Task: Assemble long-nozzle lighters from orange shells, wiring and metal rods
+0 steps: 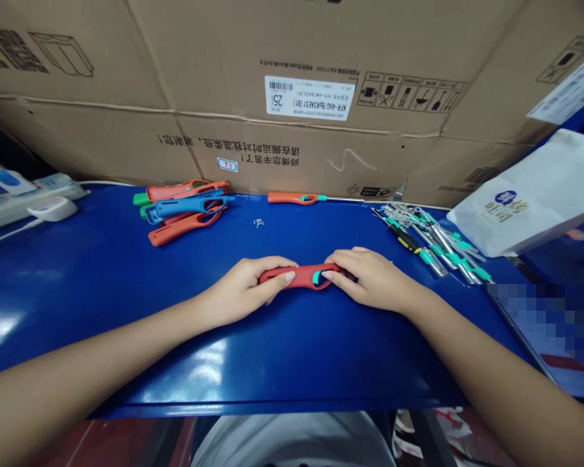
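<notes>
Between my two hands, just above the middle of the blue table, is a red lighter handle (304,277) with a green trigger. My left hand (248,287) grips its left end, thumb on the near side and fingers behind. At the trigger-loop end, my right hand (365,275) pinches it with thumb and fingers. Whether a metal tube sits in that end is hidden by my right hand. Beyond them lies an orange lighter (296,198) with a long metal tube. Several red, blue and green handles (187,207) are piled to the left.
Several metal tubes with green parts (450,250) lie at the right, beside a black and yellow screwdriver (403,238). A white paper bag (530,194) stands behind them. A large cardboard box (224,78) walls off the back. A power strip (24,204) sits far left.
</notes>
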Tool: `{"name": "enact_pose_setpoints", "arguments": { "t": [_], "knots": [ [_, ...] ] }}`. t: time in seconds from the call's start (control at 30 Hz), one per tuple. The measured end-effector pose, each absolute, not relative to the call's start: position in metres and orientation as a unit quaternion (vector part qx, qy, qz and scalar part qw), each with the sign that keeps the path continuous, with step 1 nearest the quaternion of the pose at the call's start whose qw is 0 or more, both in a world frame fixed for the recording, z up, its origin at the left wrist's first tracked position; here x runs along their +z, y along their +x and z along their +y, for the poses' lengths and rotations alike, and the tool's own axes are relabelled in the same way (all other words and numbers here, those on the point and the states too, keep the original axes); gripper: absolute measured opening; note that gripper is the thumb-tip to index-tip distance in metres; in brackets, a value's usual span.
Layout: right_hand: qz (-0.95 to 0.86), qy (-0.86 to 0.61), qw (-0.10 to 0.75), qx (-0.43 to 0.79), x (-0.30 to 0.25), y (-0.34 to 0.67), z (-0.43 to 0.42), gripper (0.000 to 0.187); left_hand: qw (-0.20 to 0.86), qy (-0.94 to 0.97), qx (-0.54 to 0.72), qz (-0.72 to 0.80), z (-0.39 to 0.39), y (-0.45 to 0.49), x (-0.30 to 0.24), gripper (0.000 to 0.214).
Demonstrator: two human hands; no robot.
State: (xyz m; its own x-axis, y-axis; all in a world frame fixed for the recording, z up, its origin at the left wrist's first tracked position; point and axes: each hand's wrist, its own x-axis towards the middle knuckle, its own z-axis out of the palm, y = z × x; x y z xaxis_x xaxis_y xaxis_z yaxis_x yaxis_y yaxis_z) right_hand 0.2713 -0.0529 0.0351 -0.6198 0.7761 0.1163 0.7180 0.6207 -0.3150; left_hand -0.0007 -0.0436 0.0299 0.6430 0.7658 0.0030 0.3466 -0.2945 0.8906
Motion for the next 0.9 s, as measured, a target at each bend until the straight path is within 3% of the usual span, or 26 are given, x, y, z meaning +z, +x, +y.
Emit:
{"name": "enact_pose_setpoints", "arguments": {
  "t": [0.1, 0.2, 0.27, 0.4, 0.57, 0.67, 0.9],
  "knots": [
    [-0.898, -0.397, 0.118, 0.147, 0.038, 0.263, -0.057, 0.042, 0.679, 0.583, 0.221, 0.389, -0.049, 0.008, 0.032, 0.039],
    [-0.909, -0.372, 0.105, 0.157, 0.039, 0.256, -0.06, 0.049, 0.718, 0.533, 0.212, 0.393, -0.049, 0.011, 0.035, 0.039],
    [-0.909, -0.371, 0.099, 0.16, 0.038, 0.256, -0.061, 0.043, 0.657, 0.607, 0.209, 0.396, -0.05, 0.009, 0.036, 0.043],
    [-0.906, -0.372, 0.109, 0.169, 0.037, 0.258, -0.061, 0.034, 0.402, 0.837, 0.194, 0.318, -0.053, 0.001, 0.036, 0.038],
    [-0.918, -0.344, 0.098, 0.172, 0.041, 0.253, -0.065, 0.028, 0.21, 0.934, 0.164, 0.24, -0.053, -0.005, 0.03, 0.034],
    [-0.926, -0.332, 0.09, 0.156, 0.043, 0.25, -0.069, 0.028, 0.172, 0.946, 0.153, 0.228, -0.053, -0.005, 0.028, 0.033],
    [-0.929, -0.331, 0.089, 0.14, 0.043, 0.251, -0.069, 0.031, 0.2, 0.942, 0.155, 0.222, -0.05, -0.003, 0.032, 0.031]
  ]
}}
